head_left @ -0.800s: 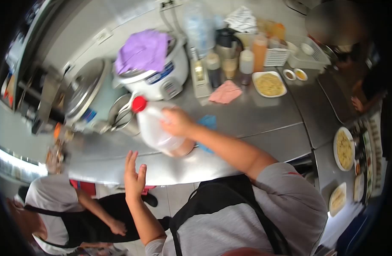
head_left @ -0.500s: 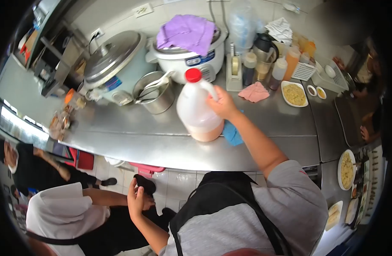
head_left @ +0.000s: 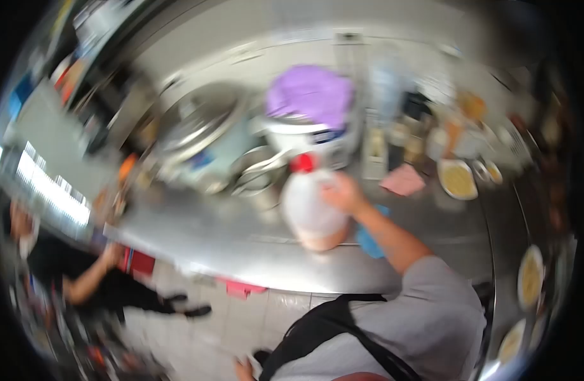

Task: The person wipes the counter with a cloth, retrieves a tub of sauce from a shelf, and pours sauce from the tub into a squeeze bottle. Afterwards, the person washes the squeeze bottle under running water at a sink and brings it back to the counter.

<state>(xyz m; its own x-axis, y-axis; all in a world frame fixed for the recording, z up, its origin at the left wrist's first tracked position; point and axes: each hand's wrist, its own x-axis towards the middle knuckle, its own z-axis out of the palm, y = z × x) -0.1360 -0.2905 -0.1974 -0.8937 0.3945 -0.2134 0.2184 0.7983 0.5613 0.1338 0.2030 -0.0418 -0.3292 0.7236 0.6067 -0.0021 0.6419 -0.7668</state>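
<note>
A big translucent jug [head_left: 312, 206] with a red cap and some orange-pink liquid at its bottom stands upright on the steel counter [head_left: 196, 225]. My right hand [head_left: 344, 193] is closed round its handle. Just right of the jug lies a blue cloth [head_left: 371, 241], partly behind my forearm. My left hand [head_left: 244, 368] is low at the bottom edge, away from the counter; its few visible fingers look apart, with nothing seen in them. Behind the jug is a metal pot [head_left: 261, 181] with utensils in it.
Two large cookers [head_left: 206, 130] [head_left: 305, 136] stand at the back, one under a purple cloth [head_left: 311, 95]. Bottles [head_left: 414, 145], a pink cloth [head_left: 403, 180] and a noodle dish [head_left: 458, 180] are rightward. Another person [head_left: 82, 273] in black is at left.
The view has swung, so the counter sits lower in it. My left hand has dropped to the bottom edge. The nearby co-worker in white is out of view. My right hand still holds the jug.
</note>
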